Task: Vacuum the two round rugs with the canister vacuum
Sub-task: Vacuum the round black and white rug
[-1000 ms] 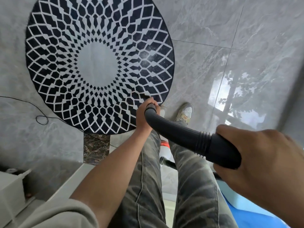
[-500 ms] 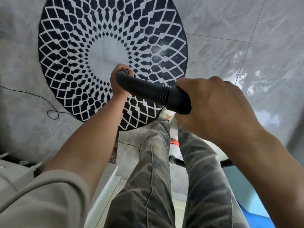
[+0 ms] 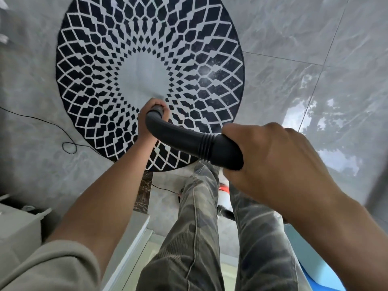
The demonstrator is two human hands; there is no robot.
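Note:
A round black rug with a white diamond pattern [image 3: 201,66] lies on the grey floor ahead of me. I hold the black curved vacuum handle [image 3: 180,139] with both hands. My left hand [image 3: 147,116] grips its far end, over the rug near the pale centre. My right hand [image 3: 279,162] grips the near end behind the ribbed collar. The wand and nozzle are hidden below my left hand. Part of the white and red canister [image 3: 223,190] shows between my legs. Only one rug is in view.
A thin black cable [image 3: 69,143] loops on the grey tiles left of the rug. A pale box [image 3: 19,227] stands at the lower left by a white door frame [image 3: 134,244]. A blue object [image 3: 308,267] lies at the lower right. A dark marble threshold [image 3: 144,194] sits below the rug.
The handle and my left hand have moved forward from the rug's near edge toward its centre. The view has shifted, and the rug now sits more to the right in the picture.

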